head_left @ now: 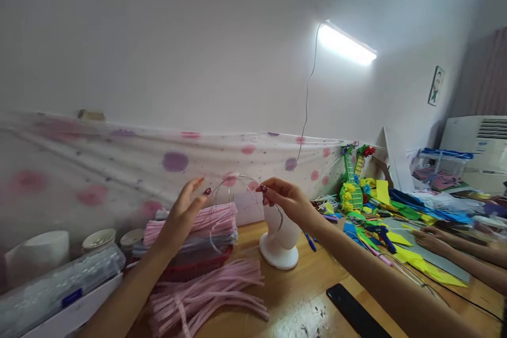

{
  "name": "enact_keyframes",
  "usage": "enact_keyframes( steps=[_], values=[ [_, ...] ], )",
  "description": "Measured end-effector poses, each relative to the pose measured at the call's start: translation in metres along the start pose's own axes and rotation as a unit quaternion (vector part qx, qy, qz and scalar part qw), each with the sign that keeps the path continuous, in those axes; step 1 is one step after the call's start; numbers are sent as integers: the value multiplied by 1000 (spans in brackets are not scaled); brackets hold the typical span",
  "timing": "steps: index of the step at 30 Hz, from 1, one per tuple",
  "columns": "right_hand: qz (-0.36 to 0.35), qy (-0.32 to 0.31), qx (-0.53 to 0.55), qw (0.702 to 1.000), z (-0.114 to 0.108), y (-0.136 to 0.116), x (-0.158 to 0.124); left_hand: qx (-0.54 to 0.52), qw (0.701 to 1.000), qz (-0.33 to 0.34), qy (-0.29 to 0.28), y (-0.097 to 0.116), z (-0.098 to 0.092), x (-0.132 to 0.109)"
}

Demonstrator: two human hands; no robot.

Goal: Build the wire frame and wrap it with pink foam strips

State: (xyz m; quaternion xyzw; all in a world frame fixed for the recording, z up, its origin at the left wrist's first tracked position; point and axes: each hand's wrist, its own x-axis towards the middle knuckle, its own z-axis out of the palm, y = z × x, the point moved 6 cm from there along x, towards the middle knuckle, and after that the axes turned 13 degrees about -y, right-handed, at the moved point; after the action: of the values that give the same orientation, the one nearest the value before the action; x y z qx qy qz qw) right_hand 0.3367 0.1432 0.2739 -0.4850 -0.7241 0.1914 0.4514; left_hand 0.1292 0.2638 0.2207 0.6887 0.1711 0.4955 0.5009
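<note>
No legible text or numbers.

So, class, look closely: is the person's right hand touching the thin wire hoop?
Touching. The head view shows the right hand pinching the thin wire hoop between its fingers.

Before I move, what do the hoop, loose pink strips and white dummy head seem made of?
Hoop: metal or plastic, unclear; thin, glinting. Pink strips: likely textile, by their fuzzy matte surface. Dummy head: probably foam, by its matte white surface.
</note>
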Motion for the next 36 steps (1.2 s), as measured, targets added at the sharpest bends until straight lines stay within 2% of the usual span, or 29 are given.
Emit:
enact_keyframes(
  steps=[1,4,6,8,11,13,15,17,20,27,36],
  values=[
    [-1,-33,7,999,13,-8,3,38,999,36,-5,16,-10,-8],
    [-3,-114,22,993,52,-31,10,140,982,69,-107,49,-21,-29],
    [-1,-159,28,987,79,-42,11,175,967,48,-180,56,-22,-45],
    [-9,-195,-4,981,105,-51,10,183,956,13,-231,53,-25,-63],
    [-85,-209,-178,958,137,-68,4,175,955,-30,-237,44,-35,-86],
    [-144,-199,-309,919,155,-80,-1,178,957,-37,-225,41,-42,-96],
    [-167,-186,-395,884,168,-87,-4,184,958,-28,-216,43,-48,-103],
    [-169,-173,-437,867,175,-93,-6,195,959,-16,-206,47,-51,-107],
    [-178,-160,-448,861,179,-102,-7,220,957,-15,-189,53,-55,-112],
    [-145,-138,-440,876,169,-102,-8,247,949,-17,-194,59,-49,-114],
    [-66,-157,-422,890,156,-85,-12,260,944,-25,-200,60,-37,-113]
  ],
)
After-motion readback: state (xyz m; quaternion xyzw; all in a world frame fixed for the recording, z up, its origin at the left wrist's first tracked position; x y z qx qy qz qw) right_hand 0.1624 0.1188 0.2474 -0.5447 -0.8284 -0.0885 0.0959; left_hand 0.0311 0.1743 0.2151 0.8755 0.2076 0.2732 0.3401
